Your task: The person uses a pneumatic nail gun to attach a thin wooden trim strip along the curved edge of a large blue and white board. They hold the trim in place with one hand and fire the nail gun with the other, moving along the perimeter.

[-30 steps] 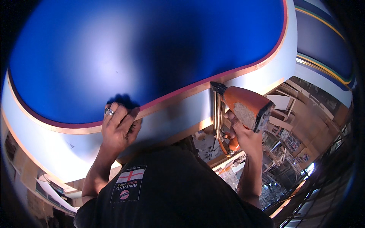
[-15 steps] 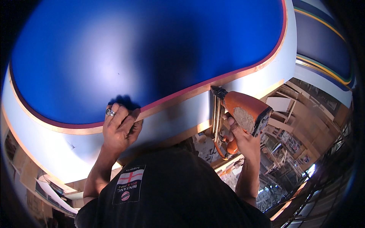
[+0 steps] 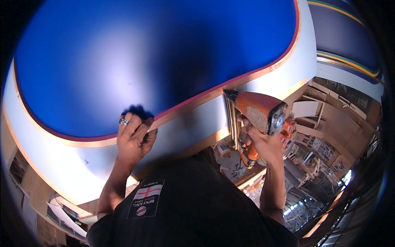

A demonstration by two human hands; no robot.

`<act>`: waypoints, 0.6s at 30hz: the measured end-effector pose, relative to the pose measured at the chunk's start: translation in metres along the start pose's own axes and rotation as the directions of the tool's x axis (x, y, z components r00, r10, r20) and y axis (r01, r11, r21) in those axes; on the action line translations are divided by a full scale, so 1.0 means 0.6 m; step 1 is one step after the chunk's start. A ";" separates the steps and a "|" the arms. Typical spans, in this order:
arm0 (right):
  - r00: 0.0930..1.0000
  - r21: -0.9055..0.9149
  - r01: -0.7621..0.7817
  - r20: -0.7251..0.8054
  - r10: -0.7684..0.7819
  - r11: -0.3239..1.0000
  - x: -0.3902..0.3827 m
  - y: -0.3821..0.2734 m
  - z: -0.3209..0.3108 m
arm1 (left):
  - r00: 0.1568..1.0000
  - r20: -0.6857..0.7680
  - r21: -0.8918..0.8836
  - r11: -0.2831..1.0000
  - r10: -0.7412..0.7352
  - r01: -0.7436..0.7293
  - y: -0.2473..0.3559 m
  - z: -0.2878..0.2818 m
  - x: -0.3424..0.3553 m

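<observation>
A large blue panel with rounded corners has a dark red strip around it and a pale wooden edge outside that. My left hand, a ring on one finger, is closed over the near rim. Its fingertips press at the strip and are partly hidden. My right hand grips an orange air nailer, whose worn body shows a bare grey patch. The nailer's dark nose meets the wooden edge, right of my left hand. Its magazine points down along the white side wall.
A second rounded piece, dark with yellow and green stripes, stands at the far right. Wooden boards and frames fill the lower right. An orange hose fitting hangs below the nailer. More boards lie at lower left.
The view has shifted slightly. The nailer's body has tilted a little, its back end now lower left, with its nose still at the wooden edge. My left hand keeps its hold on the rim.
</observation>
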State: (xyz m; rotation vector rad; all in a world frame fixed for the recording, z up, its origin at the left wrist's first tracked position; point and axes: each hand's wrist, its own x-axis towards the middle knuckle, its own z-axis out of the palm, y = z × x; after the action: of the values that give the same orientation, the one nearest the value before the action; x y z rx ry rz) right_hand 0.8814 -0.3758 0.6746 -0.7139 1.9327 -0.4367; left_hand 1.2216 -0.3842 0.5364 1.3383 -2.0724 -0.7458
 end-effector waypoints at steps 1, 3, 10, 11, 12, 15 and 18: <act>1.000 -0.061 0.021 0.013 -0.020 0.998 -0.001 0.000 0.003 | 1.000 -0.006 0.000 1.000 0.003 -0.003 -0.001 0.001 0.000; 0.997 0.072 0.072 -0.019 -0.070 0.995 -0.021 0.000 0.007 | 1.000 -0.012 0.000 1.000 -0.007 0.007 0.001 0.003 -0.001; 0.999 0.146 0.044 -0.030 -0.040 0.988 -0.092 0.024 0.028 | 0.999 -0.020 -0.012 0.999 -0.031 0.031 0.002 0.002 -0.003; 0.999 0.158 0.052 -0.012 -0.051 0.986 -0.097 0.025 0.037 | 1.000 -0.020 -0.013 1.000 -0.022 0.022 0.002 0.002 -0.002; 0.998 0.169 0.058 0.015 -0.061 0.984 -0.101 0.027 0.047 | 1.000 -0.020 -0.011 1.000 -0.021 0.021 0.001 0.004 -0.003; 0.996 0.199 0.032 0.074 -0.048 0.979 -0.106 0.022 0.079 | 1.000 -0.009 -0.022 1.000 -0.019 0.019 -0.004 0.004 -0.005; 0.986 0.228 0.095 0.115 -0.123 0.969 -0.104 0.011 0.109 | 0.999 0.009 -0.045 0.998 -0.033 0.033 -0.007 0.004 -0.010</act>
State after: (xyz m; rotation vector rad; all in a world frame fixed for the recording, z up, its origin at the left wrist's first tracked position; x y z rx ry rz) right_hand 0.9590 -0.3300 0.6840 -0.6872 1.6978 -0.6486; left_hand 1.2243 -0.3797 0.5308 1.3495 -2.0320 -0.8093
